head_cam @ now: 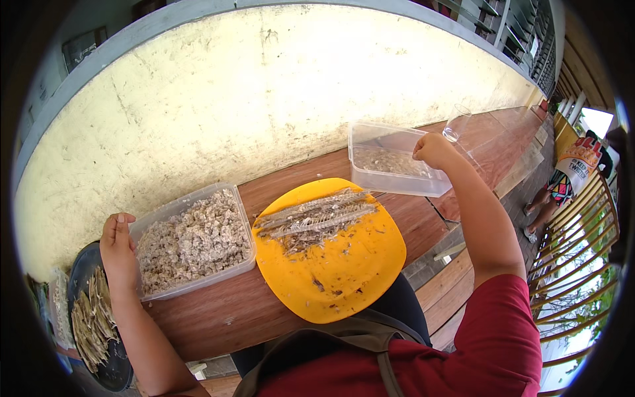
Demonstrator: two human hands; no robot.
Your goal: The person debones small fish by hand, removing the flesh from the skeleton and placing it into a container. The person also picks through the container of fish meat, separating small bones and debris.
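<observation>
My left hand is at the left end of a clear plastic container, its fingers curled by the rim; whether they grip it is unclear. Pale flaked meat, apparently fish, fills that container. Over a second clear plastic container is my right hand, fingertips pinched together and pointing down. Anything small between them is hidden. A thin layer of light brown bits covers this container's floor. Between the containers lies a yellow plate bearing fish backbones and dark scraps.
Both containers stand on a brown wooden table along a pale wall. A drinking glass is beyond my right hand. At far left, a black tray holds several long fish pieces. A person stands by the railing.
</observation>
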